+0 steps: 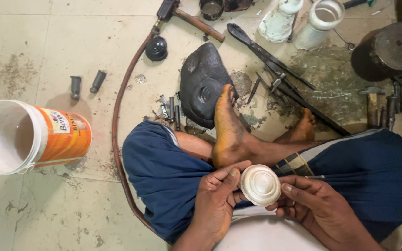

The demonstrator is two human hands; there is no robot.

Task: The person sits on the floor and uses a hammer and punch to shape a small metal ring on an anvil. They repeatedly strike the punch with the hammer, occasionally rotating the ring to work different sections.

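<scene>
Both hands hold a small round white knob-like piece (260, 184) with raised concentric rings, just above my lap. My left hand (217, 202) grips its left side, thumb laid along the top edge. My right hand (315, 204) supports its right side, thumb pressed on the rim. I sit cross-legged in a dark blue cloth (164, 172), bare feet (229, 125) on the tiled floor.
A white and orange bucket (24, 137) stands at the left. A reddish hose (117, 116) curves along the floor. A black anvil-like block (203, 81), small metal punches (170, 109), long black tongs (275, 62), a hammer (187, 16), white containers (319, 18) and a dark cylinder (389, 49) lie ahead.
</scene>
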